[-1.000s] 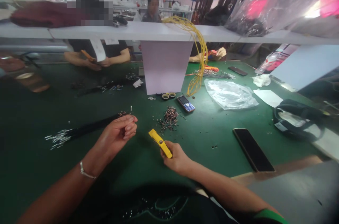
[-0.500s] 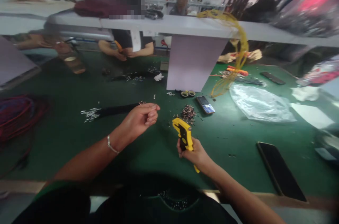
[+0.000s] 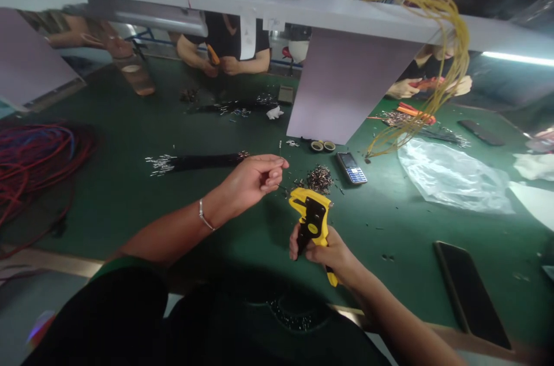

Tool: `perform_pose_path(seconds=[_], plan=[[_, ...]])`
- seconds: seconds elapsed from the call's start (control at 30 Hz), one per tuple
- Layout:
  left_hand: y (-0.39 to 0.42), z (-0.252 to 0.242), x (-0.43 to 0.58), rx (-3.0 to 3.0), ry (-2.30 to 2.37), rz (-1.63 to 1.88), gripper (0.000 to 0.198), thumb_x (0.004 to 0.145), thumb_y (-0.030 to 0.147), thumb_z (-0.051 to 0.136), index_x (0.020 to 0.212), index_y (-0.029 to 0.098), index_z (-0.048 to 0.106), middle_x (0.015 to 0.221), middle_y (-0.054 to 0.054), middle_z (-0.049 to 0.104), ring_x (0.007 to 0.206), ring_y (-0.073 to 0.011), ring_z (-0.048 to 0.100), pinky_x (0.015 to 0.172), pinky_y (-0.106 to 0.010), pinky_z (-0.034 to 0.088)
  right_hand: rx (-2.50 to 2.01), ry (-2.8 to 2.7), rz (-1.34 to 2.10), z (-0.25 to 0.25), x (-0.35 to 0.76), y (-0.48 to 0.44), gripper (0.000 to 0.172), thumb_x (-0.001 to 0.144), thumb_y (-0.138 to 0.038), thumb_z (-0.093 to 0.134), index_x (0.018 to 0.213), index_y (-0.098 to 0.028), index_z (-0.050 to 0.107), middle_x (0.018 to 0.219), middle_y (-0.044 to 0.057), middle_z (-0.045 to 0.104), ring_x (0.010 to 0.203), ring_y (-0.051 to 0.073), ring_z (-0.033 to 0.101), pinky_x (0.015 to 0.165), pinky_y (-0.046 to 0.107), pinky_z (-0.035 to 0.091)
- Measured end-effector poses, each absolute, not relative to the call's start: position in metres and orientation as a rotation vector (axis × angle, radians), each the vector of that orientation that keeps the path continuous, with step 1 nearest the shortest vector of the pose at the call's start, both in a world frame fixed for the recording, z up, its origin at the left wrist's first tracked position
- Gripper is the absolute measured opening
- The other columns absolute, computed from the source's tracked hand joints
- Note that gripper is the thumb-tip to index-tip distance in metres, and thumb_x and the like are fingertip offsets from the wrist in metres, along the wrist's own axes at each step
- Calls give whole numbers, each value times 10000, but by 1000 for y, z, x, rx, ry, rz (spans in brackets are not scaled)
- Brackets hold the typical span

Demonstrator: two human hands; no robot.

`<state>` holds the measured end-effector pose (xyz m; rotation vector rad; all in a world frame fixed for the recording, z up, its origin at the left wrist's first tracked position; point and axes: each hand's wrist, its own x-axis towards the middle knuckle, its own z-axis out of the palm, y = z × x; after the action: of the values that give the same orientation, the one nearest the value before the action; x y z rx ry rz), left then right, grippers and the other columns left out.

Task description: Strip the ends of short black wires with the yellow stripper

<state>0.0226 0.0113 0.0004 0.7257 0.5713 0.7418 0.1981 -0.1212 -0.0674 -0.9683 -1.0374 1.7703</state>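
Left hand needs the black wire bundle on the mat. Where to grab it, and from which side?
Probably best to grip the black middle of the wire bundle, with the left hand coming down from above on the near side. It lies flat and fairly straight on the green mat. The middle is compact, while the silver tips splay loosely and would likely spread.

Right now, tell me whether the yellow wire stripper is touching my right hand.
Touching: the head view shows the right hand closed around the grip of the yellow wire stripper.
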Motion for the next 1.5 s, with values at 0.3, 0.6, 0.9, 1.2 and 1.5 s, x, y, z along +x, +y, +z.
perform_pose_path(seconds=[0.3, 0.6, 0.9, 1.2, 1.5], plan=[[10, -2, 26, 706, 613, 779, 71, 787, 61, 604, 741, 73, 657, 558, 12, 409, 462, -46, 369, 407, -178, 232, -923, -984, 1791, -69, 192, -118, 319, 509, -97, 539, 808, -175, 617, 673, 16, 654, 647, 194, 587, 678, 365, 484], [10, -12, 26, 711, 599, 757, 60, 790, 77, 618, 755, 71, 666, 576, 5, 430, 478, -49, 388, 413, -182, 241, -915, -936, 1798, -69, 192, -119, 322, 529, -112, 576, 841, -167, 634, 714, 29, 659, 674, 207, 606, 712, 388, 498], [7, -12, 29, 735, 643, 757, 79, 762, 66, 607, 710, 77, 665, 540, 3, 439, 453, -46, 372, 405, -207, 196, -879, -952, 1833, -77, 194, -118, 344, 534, -81, 561, 863, -160, 621, 724, 31, 663, 677, 204, 623, 709, 388, 503], [3, -6, 31, 754, 700, 787, 92, 768, 92, 606, 690, 83, 654, 531, -1, 447, 451, -52, 391, 422, -221, 183, -884, -973, 1828, -80, 192, -118, 303, 553, -79, 574, 843, -156, 617, 697, 28, 661, 646, 191, 611, 669, 362, 496], [2, -10, 33, 768, 684, 773, 50, 742, 98, 625, 697, 95, 647, 510, 5, 464, 437, -50, 388, 425, -233, 174, -855, -966, 1796, -83, 191, -120, 262, 592, -78, 611, 842, -152, 636, 671, 20, 668, 605, 181, 612, 628, 345, 510]])
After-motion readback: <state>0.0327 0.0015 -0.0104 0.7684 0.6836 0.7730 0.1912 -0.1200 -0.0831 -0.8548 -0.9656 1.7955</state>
